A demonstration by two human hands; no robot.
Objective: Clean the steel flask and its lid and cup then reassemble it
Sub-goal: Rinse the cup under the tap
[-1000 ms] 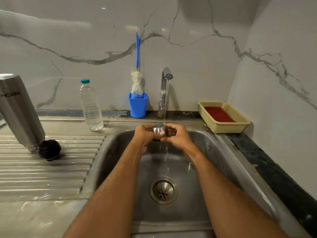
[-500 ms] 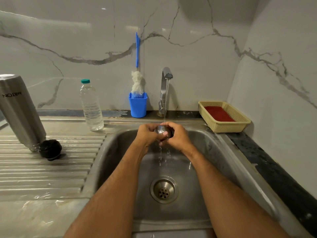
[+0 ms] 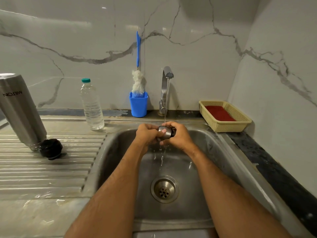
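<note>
Two hands, left hand [image 3: 147, 134] and right hand [image 3: 180, 137], are gripping one steel cup [image 3: 165, 132] under the tap [image 3: 166, 88]. At nine o'clock, one flask [image 3: 20, 110] and one black lid [image 3: 51, 148] are sitting on the tabletop [image 3: 48, 172].

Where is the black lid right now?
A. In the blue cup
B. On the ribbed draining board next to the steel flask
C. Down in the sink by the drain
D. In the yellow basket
B: the black lid sits on the draining board right beside the steel flask.
</note>
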